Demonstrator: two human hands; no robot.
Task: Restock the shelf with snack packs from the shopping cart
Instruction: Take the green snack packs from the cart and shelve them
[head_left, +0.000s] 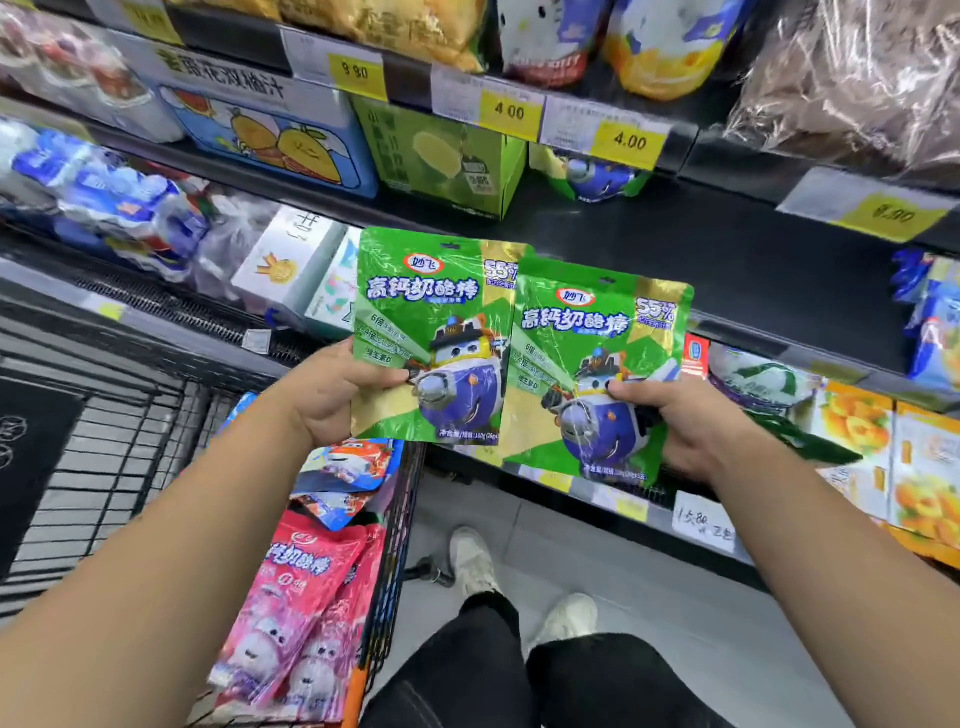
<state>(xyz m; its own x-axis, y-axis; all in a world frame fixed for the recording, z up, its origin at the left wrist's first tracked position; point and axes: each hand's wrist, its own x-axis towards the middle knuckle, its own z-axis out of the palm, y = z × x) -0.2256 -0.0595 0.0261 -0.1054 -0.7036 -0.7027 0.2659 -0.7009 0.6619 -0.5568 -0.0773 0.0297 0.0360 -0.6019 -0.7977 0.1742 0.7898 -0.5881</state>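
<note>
At the far left, the shopping cart (130, 441) holds pink snack packs (306, 597) and a few red and blue ones, so much restocking looks left to do. The left hand (332, 395) pinches one green pack (431, 338) by its lower edge, thumb on the front. Overlapping it, a second green pack (592, 374) is gripped the same way by the right hand (675, 421). Both packs are upright in mid-air before the dark shelf (701, 260), not yet placed; a matching shelved pack (597, 174) sits behind.
</note>
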